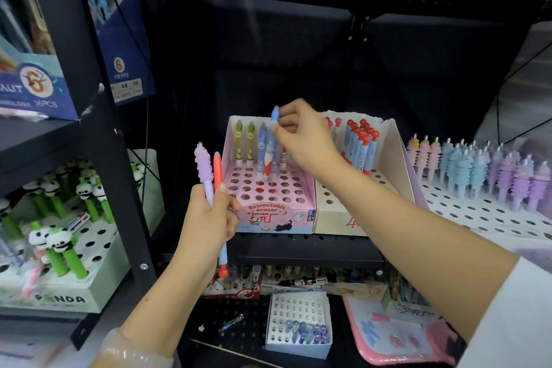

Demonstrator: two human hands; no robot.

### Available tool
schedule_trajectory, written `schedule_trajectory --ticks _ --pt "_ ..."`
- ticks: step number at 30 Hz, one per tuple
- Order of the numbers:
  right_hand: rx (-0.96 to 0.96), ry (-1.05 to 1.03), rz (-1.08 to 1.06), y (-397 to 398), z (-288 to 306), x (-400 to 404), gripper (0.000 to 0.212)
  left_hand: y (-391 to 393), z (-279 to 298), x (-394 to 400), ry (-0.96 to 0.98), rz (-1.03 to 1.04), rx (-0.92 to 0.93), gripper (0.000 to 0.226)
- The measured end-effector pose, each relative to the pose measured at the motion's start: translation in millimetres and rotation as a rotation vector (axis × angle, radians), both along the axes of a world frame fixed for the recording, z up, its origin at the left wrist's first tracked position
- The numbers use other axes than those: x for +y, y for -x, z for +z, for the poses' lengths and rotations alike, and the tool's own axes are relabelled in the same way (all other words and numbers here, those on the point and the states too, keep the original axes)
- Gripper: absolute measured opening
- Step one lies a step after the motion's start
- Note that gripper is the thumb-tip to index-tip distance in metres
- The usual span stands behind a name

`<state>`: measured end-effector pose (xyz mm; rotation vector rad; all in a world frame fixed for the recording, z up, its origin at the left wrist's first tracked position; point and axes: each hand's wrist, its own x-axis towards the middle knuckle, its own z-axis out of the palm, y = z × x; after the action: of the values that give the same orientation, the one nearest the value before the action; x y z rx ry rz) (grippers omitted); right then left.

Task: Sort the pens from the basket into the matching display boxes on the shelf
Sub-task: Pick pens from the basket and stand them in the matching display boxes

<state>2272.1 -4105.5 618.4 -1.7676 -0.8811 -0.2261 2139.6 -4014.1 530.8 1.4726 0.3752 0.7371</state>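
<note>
Pink cardboard display box [270, 212], printed "Retractable eraser" on its front and pierced with rows of round holes, sits on the dark metal shelf [298, 248], and it is where the work is centred. The right hand [301, 134] reaches over it, fingers [288, 125] pinched on the cap end of a blue pen with a pale barrel [274, 128], holding it upright among the few green and blue pens already standing in the back rows. The left hand [209, 218] waits just left of the box, fingers curled round a small bundle: a lilac pen with a bumpy soft top [204, 167], an orange-red pen [217, 170], and a blue pen with a red ball end [222, 260] that hangs below the palm. Just right of the pink box stands a white cardboard box [358, 203] of blue pens with red ball tops, and further right a white perforated tray [484, 212] carries rows of pastel ridged pens. The basket cannot be identified with certainty. Judging by the pose, the step in hand is seating the blue pen in a hole of the pink box. Next, the tip must find a free hole and go straight down; then the left hand's pens each need their box, the lilac one probably the pastel tray.
</note>
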Motion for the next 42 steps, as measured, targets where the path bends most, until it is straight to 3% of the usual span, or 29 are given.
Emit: schedule_trajectory --ticks 8,14,18,20,22,27,30,33,39,42 --pt "-0.015 0.020 -0.017 2 -7 9 0.013 1 -6 3 -0.033 0.005 0.004 0.019" --pt "-0.035 0.191 -0.080 3 -28 15 0.018 1 -7 3 -0.044 0.016 -0.007 0.020" --pt "-0.046 0.318 -0.146 4 -31 18 0.004 3 -3 -1 -0.017 0.020 -0.037 0.021" --pt "-0.007 0.464 -0.159 3 -40 16 0.008 5 -2 -3 0.002 0.010 -0.052 0.021" --pt "0.011 0.472 -0.142 5 -48 11 0.008 8 -1 -4 0.012 -0.001 -0.066 0.019" --pt "-0.212 0.276 0.064 29 -40 -6 0.015 4 5 -8 0.106 -0.019 -0.106 0.018" --pt "-0.507 0.340 0.241 45 -40 -25 0.024 0 14 -10 0.306 -0.088 -0.187 0.020" --pt "-0.636 0.391 0.350 47 -46 -46 0.034 -3 22 -18 0.418 -0.154 -0.201 0.028" --pt "-0.753 0.281 0.282 43 -48 -68 0.022 -12 30 -55 0.491 -0.254 -0.192 0.030" --pt "-0.768 0.180 0.215 41 -45 -82 0.022 -20 29 -68 0.372 -0.269 -0.125 0.032"
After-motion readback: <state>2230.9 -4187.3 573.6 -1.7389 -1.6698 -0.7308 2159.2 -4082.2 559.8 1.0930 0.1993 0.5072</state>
